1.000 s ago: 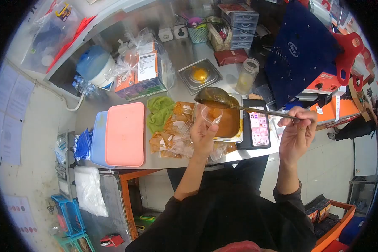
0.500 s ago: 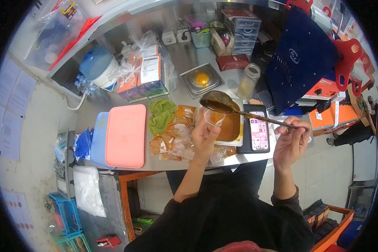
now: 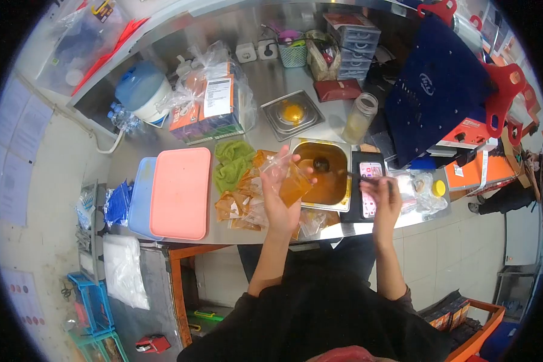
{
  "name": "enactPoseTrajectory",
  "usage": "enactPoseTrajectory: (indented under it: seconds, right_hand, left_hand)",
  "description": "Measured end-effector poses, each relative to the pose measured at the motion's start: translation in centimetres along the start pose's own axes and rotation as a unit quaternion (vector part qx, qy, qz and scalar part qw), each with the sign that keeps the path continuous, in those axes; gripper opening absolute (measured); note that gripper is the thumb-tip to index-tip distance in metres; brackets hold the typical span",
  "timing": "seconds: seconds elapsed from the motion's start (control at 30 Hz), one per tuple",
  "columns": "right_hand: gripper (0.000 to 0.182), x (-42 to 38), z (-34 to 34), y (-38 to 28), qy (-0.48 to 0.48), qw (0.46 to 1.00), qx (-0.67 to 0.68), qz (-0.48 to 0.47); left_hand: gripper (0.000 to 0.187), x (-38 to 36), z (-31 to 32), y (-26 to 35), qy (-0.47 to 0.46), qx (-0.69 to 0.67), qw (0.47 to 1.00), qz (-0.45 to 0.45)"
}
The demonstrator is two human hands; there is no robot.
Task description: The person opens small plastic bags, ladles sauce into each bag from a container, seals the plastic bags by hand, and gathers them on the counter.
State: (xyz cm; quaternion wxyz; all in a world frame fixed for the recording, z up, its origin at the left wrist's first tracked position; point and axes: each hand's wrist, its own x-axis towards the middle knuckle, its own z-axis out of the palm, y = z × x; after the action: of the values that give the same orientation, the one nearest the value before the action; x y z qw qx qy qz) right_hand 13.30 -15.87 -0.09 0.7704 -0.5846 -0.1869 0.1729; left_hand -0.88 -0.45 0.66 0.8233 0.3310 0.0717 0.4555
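Observation:
My left hand (image 3: 279, 202) holds a small clear plastic bag (image 3: 294, 186) with orange-brown sauce in it, beside the metal container (image 3: 347, 196). The same kind of sauce (image 3: 327, 192) fills the bottom of that container. The fingers of my right hand (image 3: 382, 202) are closed on the handle of a ladle (image 3: 321, 164), whose bowl is down in the sauce. Under my right hand lies a phone (image 3: 368, 209) on a dark case. Several sauce-filled bags (image 3: 238, 206) are heaped to the left of my left hand, partly hidden by it.
A green cloth (image 3: 231, 161) lies behind the bags. Pink (image 3: 181, 193) and blue (image 3: 141, 202) trays overlap at the left. Farther back are a sauce-stained metal lid (image 3: 291, 116), a glass jar (image 3: 361, 117) and a boxed carton (image 3: 208, 108). A dark blue machine (image 3: 431, 90) stands at the right.
The ladle has gone from above the bag down into the container, my right hand moving left with it. The bag in my left hand now shows sauce inside and is tilted.

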Motion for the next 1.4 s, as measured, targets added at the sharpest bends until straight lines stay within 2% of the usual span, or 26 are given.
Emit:
enactPoseTrajectory:
  seconds: [0.07,0.1,0.13,0.17,0.2,0.23,0.27,0.3,0.33,0.37,0.4,0.43,0.47,0.5,0.57,0.67,0.7,0.77,0.83,0.9,1.0,1.13,1.27,1.33,1.4]
  right_hand:
    - [0.020,-0.4,0.3,1.5,-0.060,0.993,-0.097,0.014]
    - [0.018,-0.7,0.7,0.9,-0.050,0.971,-0.233,0.032]
    - [0.018,-0.8,1.9,-0.2,-0.052,0.971,-0.233,0.036]
    - [0.022,-0.8,3.5,-1.7,0.028,0.899,-0.403,-0.166]
    - [0.028,-0.9,4.7,-3.0,0.106,0.755,-0.541,-0.355]
    - [0.041,-1.0,5.3,-4.0,0.042,0.805,-0.483,-0.341]
    - [0.041,-1.3,6.4,-4.6,0.042,0.806,-0.484,-0.338]
    - [0.042,-1.8,7.8,-5.0,-0.075,0.943,-0.242,-0.215]
    - [0.043,-2.0,8.6,-5.1,-0.181,0.980,0.027,-0.072]
    - [0.043,-2.0,8.9,-4.8,-0.178,0.981,0.027,-0.071]
    - [0.042,-1.9,9.1,-4.3,-0.200,0.977,0.061,-0.038]
    - [0.041,-1.9,9.2,-4.0,-0.224,0.970,0.095,-0.006]
    - [0.041,-1.8,9.3,-4.1,-0.226,0.969,0.095,-0.007]
    - [0.038,-1.9,9.4,-4.2,-0.212,0.972,0.096,-0.012]
    - [0.038,-2.0,9.4,-4.5,-0.197,0.977,0.084,-0.011]
    - [0.041,-2.3,9.1,-4.4,-0.194,0.978,0.078,-0.006]
    - [0.047,-2.4,8.9,-4.0,-0.197,0.976,0.087,-0.012]
    - [0.053,-2.6,9.0,-4.3,-0.200,0.976,0.083,-0.018]
    - [0.058,-2.6,9.0,-4.9,-0.202,0.976,0.080,-0.026]
    - [0.068,-2.7,8.8,-5.2,-0.251,0.966,0.069,0.006]
    - [0.075,-2.9,8.6,-4.5,-0.253,0.965,0.062,-0.017]
    - [0.077,-3.3,8.9,-4.6,-0.233,0.971,0.047,-0.032]
    - [0.076,-2.9,8.3,-5.2,-0.251,0.964,-0.078,-0.032]
    - [0.074,-3.3,8.5,-4.7,-0.251,0.958,-0.114,-0.077]
    - [0.072,-3.6,8.0,-4.4,-0.261,0.956,-0.117,-0.061]
  left_hand:
    - [0.073,-0.3,-0.5,0.7,0.014,-0.019,0.999,-0.033]
    - [0.070,-0.4,-0.7,0.9,0.000,-0.008,0.999,-0.045]
    - [0.068,-0.6,-0.9,1.1,-0.015,0.003,0.998,-0.058]
    - [0.068,-0.7,-0.8,1.3,-0.013,0.004,0.998,-0.059]
    - [0.068,-1.0,-0.3,1.7,-0.044,0.029,0.997,-0.063]
    - [0.069,-1.2,0.1,2.1,-0.077,0.054,0.993,-0.067]
    - [0.069,-1.3,0.6,2.3,-0.075,0.055,0.993,-0.070]
    - [0.069,-1.3,1.0,2.4,-0.102,0.136,0.985,-0.023]
    - [0.070,-1.3,1.6,2.7,-0.130,0.216,0.967,0.024]
    - [0.062,-1.7,2.4,3.2,-0.127,0.223,0.966,0.028]
    - [0.062,-2.0,2.4,3.6,-0.128,0.223,0.966,0.026]
    - [0.050,-2.1,2.3,4.2,-0.112,0.323,0.938,0.060]
    - [0.039,-2.3,2.0,4.8,-0.092,0.419,0.898,0.094]
    - [0.039,-2.5,1.4,5.2,-0.087,0.421,0.898,0.096]
    - [0.014,-3.1,0.0,5.6,0.000,0.446,0.891,0.090]
    - [0.016,-3.2,0.8,6.4,0.035,0.445,0.889,0.107]
    - [0.016,-3.3,0.7,6.4,0.035,0.445,0.889,0.105]
    - [0.015,-3.3,0.6,6.3,0.007,0.402,0.911,0.095]
    - [0.015,-3.2,0.7,6.7,-0.008,0.410,0.908,0.084]
    - [0.015,-3.3,1.0,6.7,-0.022,0.418,0.905,0.070]
    - [0.014,-3.5,1.5,6.4,-0.027,0.459,0.886,0.058]
    - [0.015,-3.6,2.4,6.9,-0.031,0.520,0.849,0.085]
    - [0.015,-4.0,2.4,7.4,-0.081,0.587,0.801,0.081]
    - [0.014,-4.3,2.5,7.3,-0.076,0.584,0.807,0.045]
    - [0.012,-4.4,1.8,7.1,-0.036,0.654,0.752,0.080]
